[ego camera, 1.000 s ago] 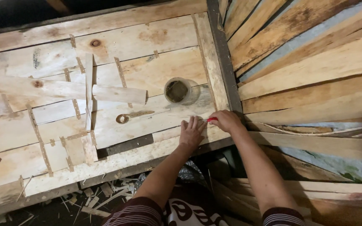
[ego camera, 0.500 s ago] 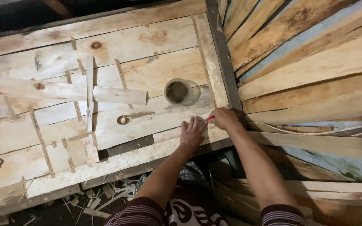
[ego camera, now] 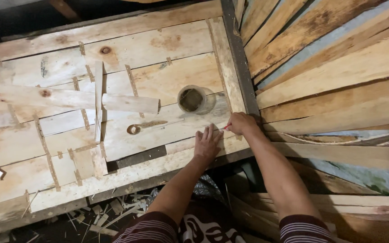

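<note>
My left hand (ego camera: pixel 207 145) lies flat, fingers spread, on the near edge of a rough wooden board surface (ego camera: pixel 154 85). My right hand (ego camera: pixel 241 123) is closed around a small red pencil (ego camera: pixel 226 128), its tip touching the wood just right of my left fingertips. A clear glass jar (ego camera: pixel 196 99) stands on the boards a little beyond both hands.
Loose wooden strips (ego camera: pixel 129 103) and thin slats lie across the boards at left. A stack of long planks (ego camera: pixel 338 67) leans at the right. Wood chips and offcuts (ego camera: pixel 109 213) litter the dark floor below the board edge.
Both hands hold nearly the same position; the right hand has shifted only slightly along the board edge.
</note>
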